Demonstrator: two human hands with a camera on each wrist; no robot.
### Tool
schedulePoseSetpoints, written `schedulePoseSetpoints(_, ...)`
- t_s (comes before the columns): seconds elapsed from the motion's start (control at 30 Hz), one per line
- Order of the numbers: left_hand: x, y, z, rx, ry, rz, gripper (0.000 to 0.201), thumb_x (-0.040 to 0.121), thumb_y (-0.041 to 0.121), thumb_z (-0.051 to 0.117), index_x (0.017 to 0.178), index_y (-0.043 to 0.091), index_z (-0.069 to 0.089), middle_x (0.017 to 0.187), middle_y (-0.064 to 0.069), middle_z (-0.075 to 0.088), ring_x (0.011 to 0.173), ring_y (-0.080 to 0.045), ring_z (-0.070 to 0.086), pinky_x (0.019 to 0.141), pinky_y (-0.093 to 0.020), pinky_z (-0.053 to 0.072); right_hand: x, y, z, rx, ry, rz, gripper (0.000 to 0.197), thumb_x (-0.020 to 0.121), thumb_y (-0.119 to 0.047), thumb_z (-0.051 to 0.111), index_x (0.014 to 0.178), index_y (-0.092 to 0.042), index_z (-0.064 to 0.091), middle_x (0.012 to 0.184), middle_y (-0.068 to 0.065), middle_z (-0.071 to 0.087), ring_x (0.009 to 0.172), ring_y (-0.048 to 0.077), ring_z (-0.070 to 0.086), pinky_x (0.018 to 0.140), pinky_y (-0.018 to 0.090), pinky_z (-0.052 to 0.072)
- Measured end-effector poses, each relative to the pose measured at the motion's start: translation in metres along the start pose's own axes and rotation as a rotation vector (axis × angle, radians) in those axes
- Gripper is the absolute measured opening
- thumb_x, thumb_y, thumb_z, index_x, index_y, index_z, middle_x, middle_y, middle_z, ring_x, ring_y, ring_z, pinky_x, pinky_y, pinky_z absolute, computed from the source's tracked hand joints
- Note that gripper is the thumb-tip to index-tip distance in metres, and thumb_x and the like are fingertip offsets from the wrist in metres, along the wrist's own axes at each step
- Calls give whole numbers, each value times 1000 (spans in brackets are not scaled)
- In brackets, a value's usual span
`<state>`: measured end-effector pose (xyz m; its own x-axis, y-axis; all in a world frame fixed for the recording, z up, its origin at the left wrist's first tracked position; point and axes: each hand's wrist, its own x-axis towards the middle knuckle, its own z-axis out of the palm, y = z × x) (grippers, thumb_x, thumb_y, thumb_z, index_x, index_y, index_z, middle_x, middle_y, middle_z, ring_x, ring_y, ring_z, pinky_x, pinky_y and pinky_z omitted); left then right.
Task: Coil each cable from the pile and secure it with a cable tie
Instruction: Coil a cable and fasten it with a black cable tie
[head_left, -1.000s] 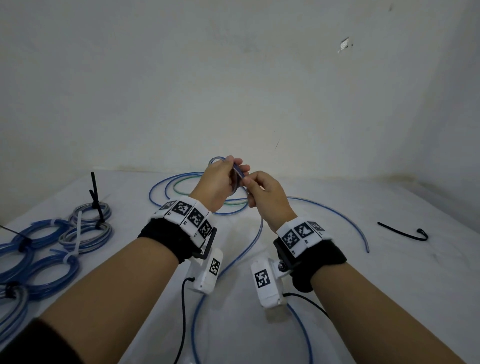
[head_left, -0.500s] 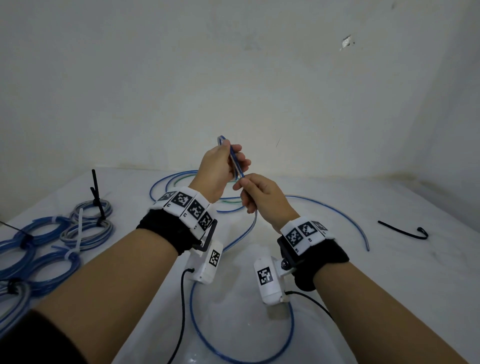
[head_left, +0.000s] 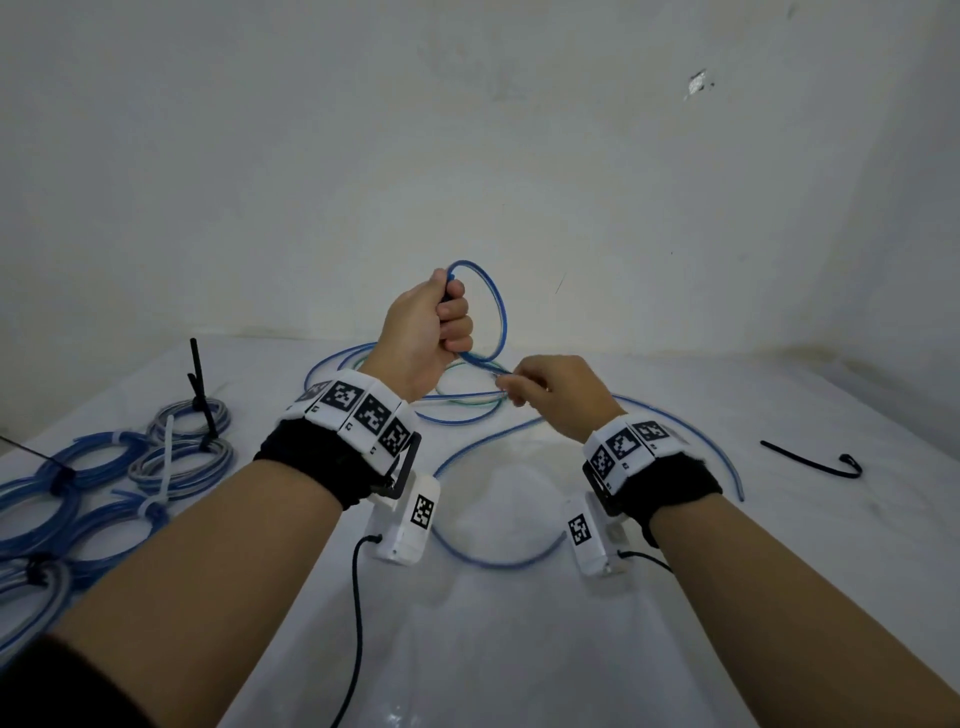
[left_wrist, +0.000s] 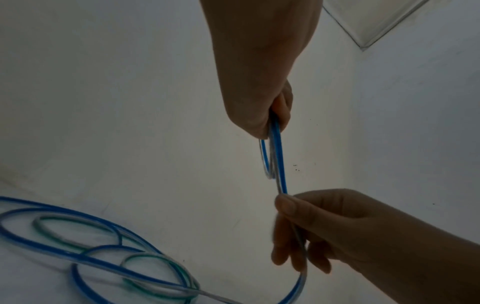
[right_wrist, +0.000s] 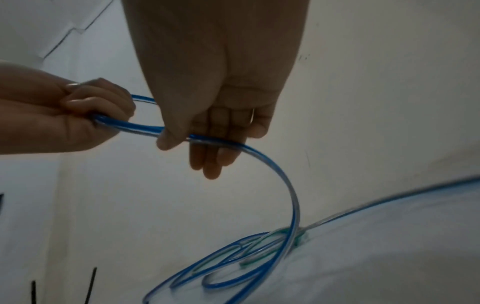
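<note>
My left hand (head_left: 451, 322) is raised above the table and grips a blue cable (head_left: 500, 312) in its fist. One small loop of the cable arcs out to the right of the fist. In the left wrist view the loop (left_wrist: 276, 156) hangs from the left hand (left_wrist: 270, 115). Just below and to the right, my right hand (head_left: 514, 387) pinches the same cable between thumb and fingers (right_wrist: 207, 144). From there the cable (right_wrist: 291, 189) drops in a curve to the loose blue and green cables (head_left: 457, 413) on the table.
Several coiled, tied blue and grey cables (head_left: 104, 467) lie at the left of the white table (head_left: 519, 649), with black and white ties sticking up (head_left: 200, 384). A loose black cable tie (head_left: 810, 460) lies at the right. A wall stands close behind.
My left hand has risen and now holds a wider loop of the blue cable. My right hand has slid down and to the right along the cable, away from the left hand.
</note>
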<state>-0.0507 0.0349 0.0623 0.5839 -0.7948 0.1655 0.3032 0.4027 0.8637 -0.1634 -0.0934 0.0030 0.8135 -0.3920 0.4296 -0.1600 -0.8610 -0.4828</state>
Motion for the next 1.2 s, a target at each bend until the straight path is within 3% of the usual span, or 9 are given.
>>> schedulePoseSetpoints(0.13, 0, 8, -3, 19, 8, 36, 40, 104, 29, 25, 70, 17, 42, 43, 12, 29, 36, -4, 19, 40, -16, 17, -2, 3, 1, -66, -272, 36, 36, 98, -37, 43, 79, -15, 64, 73, -7, 68, 61, -4, 51, 63, 14, 35)
schedulePoseSetpoints(0.3, 0, 19, -8, -53, 1, 91, 35, 101, 20, 26, 75, 16, 49, 45, 10, 32, 38, -5, 23, 40, -17, 22, -6, 13, 4, -122, -453, 103, 28, 99, -20, 39, 96, -13, 66, 97, -1, 67, 87, 10, 56, 82, 24, 41)
schedulePoseSetpoints(0.43, 0, 23, -13, -99, -3, 123, 33, 95, 11, 24, 82, 14, 54, 48, 9, 33, 40, -7, 26, 43, -19, 28, -9, 11, 10, -171, -536, 123, 27, 99, -25, 42, 105, -16, 66, 86, -5, 70, 89, 11, 58, 80, 22, 43)
schedulePoseSetpoints(0.6, 4, 25, -24, -135, 72, 184, 37, 104, 23, 24, 82, 15, 52, 47, 10, 34, 39, -6, 26, 42, -18, 29, -13, 10, 16, -140, -599, 223, 50, 95, -54, 35, 71, -20, 62, 102, 3, 67, 94, 17, 56, 90, 30, 37)
schedulePoseSetpoints(0.67, 6, 29, -29, -118, 140, 215, 37, 104, 26, 25, 77, 16, 49, 45, 10, 33, 39, -6, 25, 41, -17, 27, -16, 8, 15, 26, -622, 310, 62, 96, -58, 22, 76, -19, 66, 107, 0, 64, 106, 17, 53, 98, 30, 31)
schedulePoseSetpoints(0.77, 8, 32, -33, -76, 205, 215, 37, 104, 26, 27, 74, 17, 45, 44, 11, 33, 38, -5, 23, 40, -17, 24, -16, 9, 11, 62, -582, 256, 60, 100, -47, 22, 101, -12, 71, 91, 4, 53, 98, 21, 51, 93, 29, 34)
schedulePoseSetpoints(0.9, 4, 26, -22, 159, 112, 106, 33, 102, 23, 30, 73, 18, 43, 43, 12, 32, 35, -4, 22, 38, -16, 18, -7, 4, 13, -202, -488, 143, 49, 100, -40, 34, 94, -5, 68, 87, 1, 50, 92, 22, 52, 84, 30, 36)
schedulePoseSetpoints(1.03, -3, 9, -11, 558, -61, -133, 31, 102, 21, 30, 74, 16, 42, 49, 6, 44, 32, -3, 23, 36, -15, 17, 6, 6, 20, -419, -117, 92, 43, 96, -44, 43, 90, -6, 62, 95, 11, 52, 86, 32, 56, 71, 33, 33)
schedulePoseSetpoints(1.2, -6, -13, -14, 881, -41, -349, 27, 101, 21, 33, 76, 13, 41, 60, -5, 69, 39, -10, 31, 39, -19, 24, 12, -6, 22, -385, 74, 123, 29, 93, -38, 52, 98, -11, 63, 105, 8, 55, 89, 30, 57, 84, 38, 40)
